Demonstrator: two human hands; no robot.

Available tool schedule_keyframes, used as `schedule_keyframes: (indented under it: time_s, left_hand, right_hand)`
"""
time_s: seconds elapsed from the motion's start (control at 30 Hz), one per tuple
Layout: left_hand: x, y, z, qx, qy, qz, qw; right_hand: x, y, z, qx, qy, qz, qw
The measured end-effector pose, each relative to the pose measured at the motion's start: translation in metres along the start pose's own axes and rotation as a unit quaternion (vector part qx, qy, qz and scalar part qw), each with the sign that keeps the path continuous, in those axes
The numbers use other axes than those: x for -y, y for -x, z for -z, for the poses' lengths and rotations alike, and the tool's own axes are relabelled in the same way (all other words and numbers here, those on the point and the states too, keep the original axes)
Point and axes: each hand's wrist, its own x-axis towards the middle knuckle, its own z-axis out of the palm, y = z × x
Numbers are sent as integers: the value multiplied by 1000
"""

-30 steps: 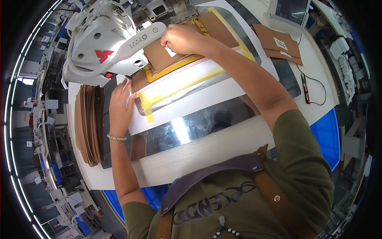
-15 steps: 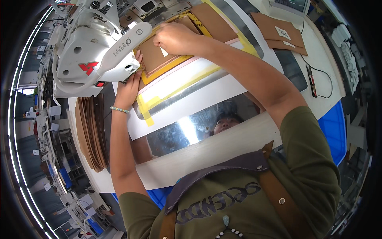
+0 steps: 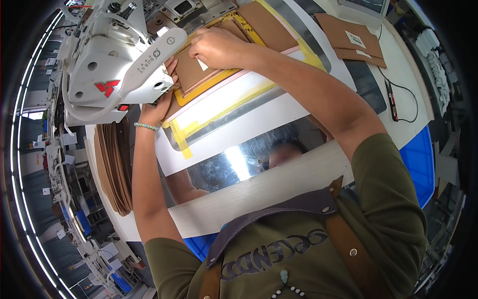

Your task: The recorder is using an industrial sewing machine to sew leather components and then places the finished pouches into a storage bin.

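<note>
A brown leather-like piece [image 3: 191, 72] lies in a yellow-edged template frame [image 3: 226, 79] under the white sewing machine head [image 3: 117, 65]. My right hand [image 3: 216, 47] presses down on the brown piece near a small white tag, fingers bent flat on it. My left hand [image 3: 162, 102] reaches under the machine head and holds the left edge of the brown piece and frame; its fingertips are hidden by the machine. A bead bracelet sits on my left wrist.
A stack of brown pieces [image 3: 114, 169] lies at the left of the white table [image 3: 279, 182]. A shiny metal plate [image 3: 249, 154] covers the table's middle. More brown pieces [image 3: 351, 40] and a black cable [image 3: 398, 99] lie at the right, a blue bin [image 3: 418, 154] beyond.
Both hands moved farther in under the machine head. My left hand went from the clear template's edge to the brown piece's left edge; my right hand stayed on the brown piece.
</note>
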Motion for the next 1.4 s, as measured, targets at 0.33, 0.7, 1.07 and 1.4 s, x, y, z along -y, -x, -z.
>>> schedule_keyframes:
  time_s: [0.33, 0.7, 1.07, 1.4]
  left_hand:
    - [17, 4, -8, -4, 6, 3, 1000]
    - [88, -22, -46, -147, 187, 133, 962]
    - [34, -27, -30, -172, 89, 89, 977]
    - [5, -22, -22, -143, 218, 41, 965]
  right_hand:
    - [-2, 1, -1, -27, -5, 30, 999]
    - [-7, 0, 2, -24, -99, 15, 995]
    - [-7, 2, 5, 2, -46, 43, 998]
    - [-5, -2, -18, -188, 1, 70, 980]
